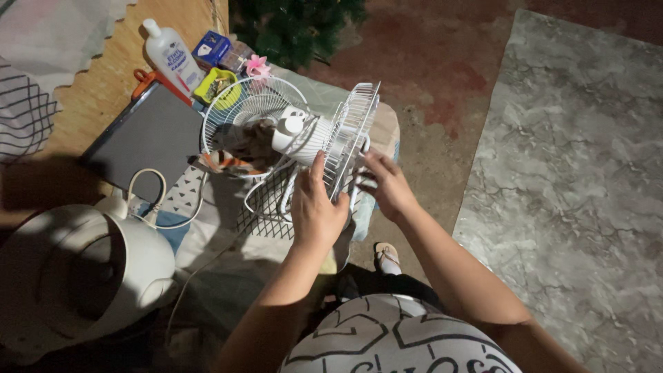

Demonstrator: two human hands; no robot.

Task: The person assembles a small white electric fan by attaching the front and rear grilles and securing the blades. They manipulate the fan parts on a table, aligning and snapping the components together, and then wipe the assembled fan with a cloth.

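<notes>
- The white wire fan guard (351,141) is a round cage of thin radial spokes and ringed wire, glossy and hard; it stands on edge between the two hands, its flat face turned toward the right hand and its disc running away from the person, up to the far tip.
- The left hand (315,211) presses its palm and raised fingers against the near face of the guard, fingers fairly closed around the wires — whether it truly clamps them I cannot tell.
- The right hand (387,183) pinches the guard's rim from the other side, fingers narrow and curled on the wire.
- Just beyond the left hand sits the white plastic motor housing (300,135), smooth and rounded, its axis pointing toward the guard.
- Farther past it, a second wire guard (242,110) leans tilted, the same spoked pattern.
- Left of the left hand: a dark flat rectangular panel (155,135), a white cord (162,200) looped on patterned cloth, and a big smooth white rounded fan base (83,269) — crowded, little room.
- Farthest from the hands a white bottle (171,55) lies on bare wood.
- Right of the right hand the marbled grey mat (573,173) and reddish floor (442,76) lie open.
</notes>
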